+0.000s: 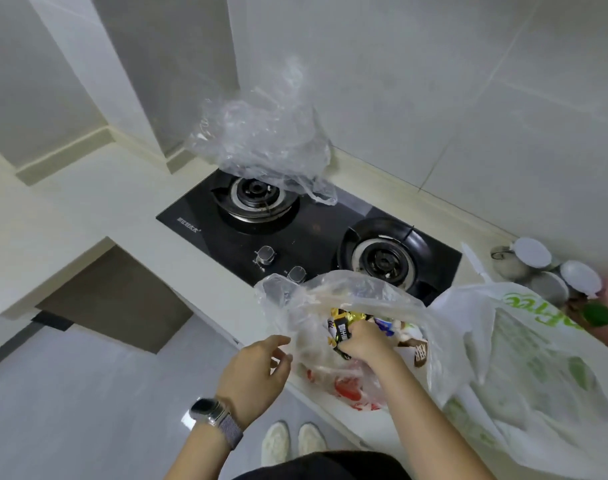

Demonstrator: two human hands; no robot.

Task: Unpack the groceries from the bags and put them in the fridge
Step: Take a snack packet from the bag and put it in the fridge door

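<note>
At the near edge of the desk (pixel 198 271) sits a clear plastic bag (pixel 330 306) with its mouth open, packed with groceries. The right hand (pixel 363 342) reaches into it, and its fingers (pixel 356 332) curl around a black-and-yellow packet (pixel 342 332) at the top of the bag. The left hand (pixel 257 367), with a watch (pixel 209 412) on its wrist, hovers just left of the bag with fingers loosely spread and relaxed; whether they touch the plastic cannot be told. Just right of this bag lies a white bag with green print (pixel 524 358). Farther back, a black two-burner gas stove (pixel 295 230) is set into the desk, and an empty crumpled clear bag (pixel 261 133) rests over its far left burner. Jars with white lids (pixel 544 268) stand at the far right by the wall.
</note>
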